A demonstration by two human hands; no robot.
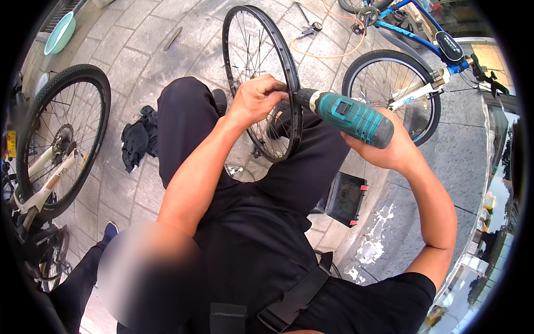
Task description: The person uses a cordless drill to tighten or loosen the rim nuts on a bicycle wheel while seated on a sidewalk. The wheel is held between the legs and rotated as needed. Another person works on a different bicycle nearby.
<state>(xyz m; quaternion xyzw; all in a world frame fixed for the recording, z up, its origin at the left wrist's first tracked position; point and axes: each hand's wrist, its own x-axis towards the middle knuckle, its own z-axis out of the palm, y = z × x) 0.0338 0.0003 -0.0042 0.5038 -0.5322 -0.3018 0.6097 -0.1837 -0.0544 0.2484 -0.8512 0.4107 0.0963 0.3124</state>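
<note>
A bare black wheel rim with spokes (228, 42) stands upright between my knees. My left hand (256, 97) grips its near right side, fingers closed at the rim beside the front of a teal and black cordless drill (356, 119). My right hand (384, 147) is wrapped round the drill's grip, mostly hidden under its body. The drill points left at the rim where my left fingers are; its tip is too small to make out.
A bicycle wheel with tyre (103, 106) stands left, a blue bicycle (417, 33) right. Around lie dark cloths (136, 145), a green basin (60, 33), an orange hose (322, 55) and a black case (342, 197). Another person's leg (80, 278) is at lower left, beside a blurred area.
</note>
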